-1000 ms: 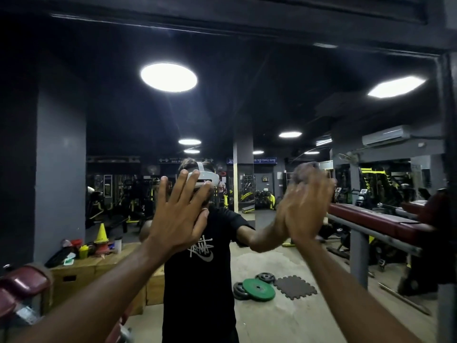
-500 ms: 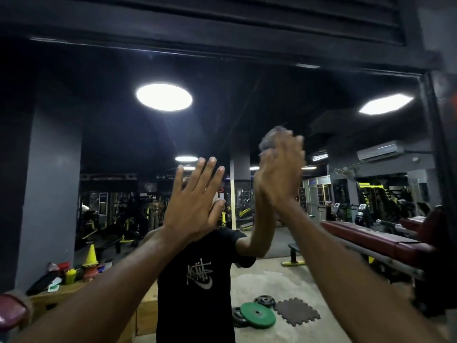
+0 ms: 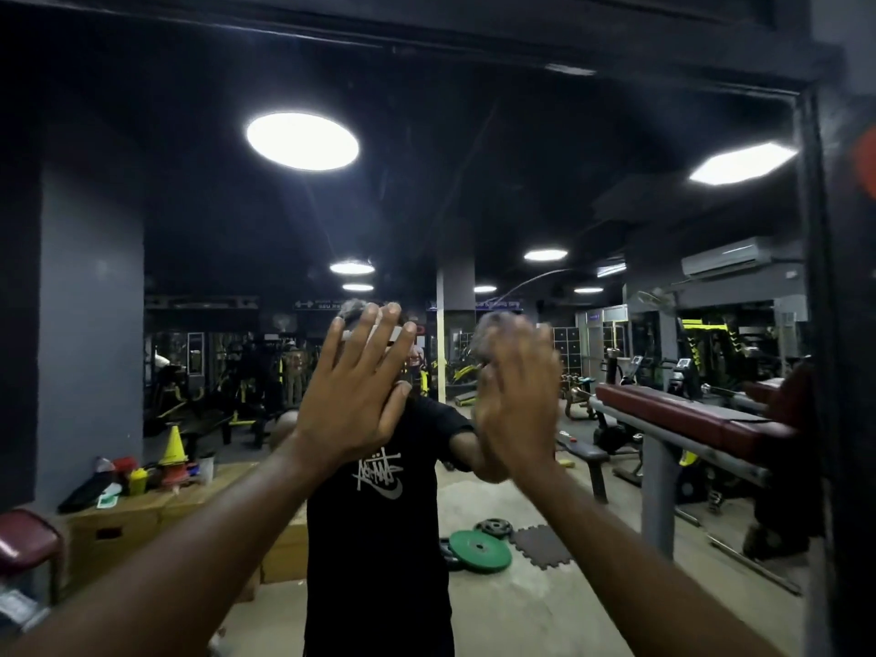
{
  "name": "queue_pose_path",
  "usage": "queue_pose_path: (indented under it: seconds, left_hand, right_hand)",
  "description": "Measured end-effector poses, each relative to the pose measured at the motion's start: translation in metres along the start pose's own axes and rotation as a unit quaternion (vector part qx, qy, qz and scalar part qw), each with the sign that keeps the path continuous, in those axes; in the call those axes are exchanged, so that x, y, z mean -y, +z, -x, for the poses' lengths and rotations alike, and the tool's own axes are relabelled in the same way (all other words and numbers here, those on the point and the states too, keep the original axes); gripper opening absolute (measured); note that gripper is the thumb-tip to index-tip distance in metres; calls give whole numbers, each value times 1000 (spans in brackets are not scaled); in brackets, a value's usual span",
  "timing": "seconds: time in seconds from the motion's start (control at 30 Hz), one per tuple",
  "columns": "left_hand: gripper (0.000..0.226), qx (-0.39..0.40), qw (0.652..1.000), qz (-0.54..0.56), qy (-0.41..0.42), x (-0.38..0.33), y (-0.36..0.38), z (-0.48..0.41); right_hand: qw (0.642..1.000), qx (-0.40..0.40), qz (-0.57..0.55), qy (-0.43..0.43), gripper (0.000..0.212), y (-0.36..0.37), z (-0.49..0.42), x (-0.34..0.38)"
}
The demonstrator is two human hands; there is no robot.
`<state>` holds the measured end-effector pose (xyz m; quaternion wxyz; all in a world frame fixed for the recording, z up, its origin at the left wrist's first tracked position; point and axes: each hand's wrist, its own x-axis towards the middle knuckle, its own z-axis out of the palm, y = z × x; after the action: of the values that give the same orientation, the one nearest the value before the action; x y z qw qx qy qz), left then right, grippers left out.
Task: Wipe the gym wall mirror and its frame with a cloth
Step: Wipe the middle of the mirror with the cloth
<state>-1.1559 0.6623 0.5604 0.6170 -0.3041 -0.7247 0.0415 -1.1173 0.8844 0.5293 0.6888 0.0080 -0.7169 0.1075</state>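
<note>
The wall mirror [image 3: 474, 192] fills the view, with its dark frame [image 3: 827, 301] along the top and down the right side. My left hand [image 3: 355, 395] rests flat on the glass at head height, fingers spread and straight. Just to its right, my right hand [image 3: 516, 405] presses a grey cloth [image 3: 495, 327] flat against the glass. Only a crumpled edge of the cloth shows above the fingertips, and the hand is blurred. My own reflection in a black T-shirt stands behind both hands.
A red padded bench [image 3: 687, 419] on a grey post stands close at the right, meeting the mirror frame. Another red pad [image 3: 26, 542] juts in at the lower left. Everything else, including weight plates, boxes, cones and machines, is reflection.
My right hand with the cloth swept up the glass and then back down to head height, drifting left. My left hand stayed flat on the mirror. The view tilted up slightly.
</note>
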Motion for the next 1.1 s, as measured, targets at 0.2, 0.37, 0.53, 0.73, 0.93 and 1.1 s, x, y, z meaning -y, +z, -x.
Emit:
queue_pose_path:
  seconds: [0.2, 0.37, 0.53, 0.73, 0.93, 1.1]
  left_hand:
    - [72, 21, 999, 0, 40, -17, 2, 1]
    - [72, 18, 1000, 6, 8, -35, 7, 1]
    - [72, -10, 1000, 21, 13, -48, 5, -43]
    - [74, 3, 1000, -13, -17, -61, 11, -92]
    - [74, -2, 999, -13, -32, -65, 12, -91]
    - [71, -1, 1000, 2, -17, -93, 18, -66]
  right_hand:
    - [987, 74, 26, -140, 56, -36, -30, -87]
    - [986, -64, 30, 152, 56, -23, 4, -60]
    - [977, 91, 59, -183, 97, -29, 14, -80]
    - [977, -113, -60, 169, 51, -47, -129, -103]
    - [980, 57, 18, -188, 69, -35, -97, -87]
    - [998, 11, -10, -61, 49, -70, -137, -165]
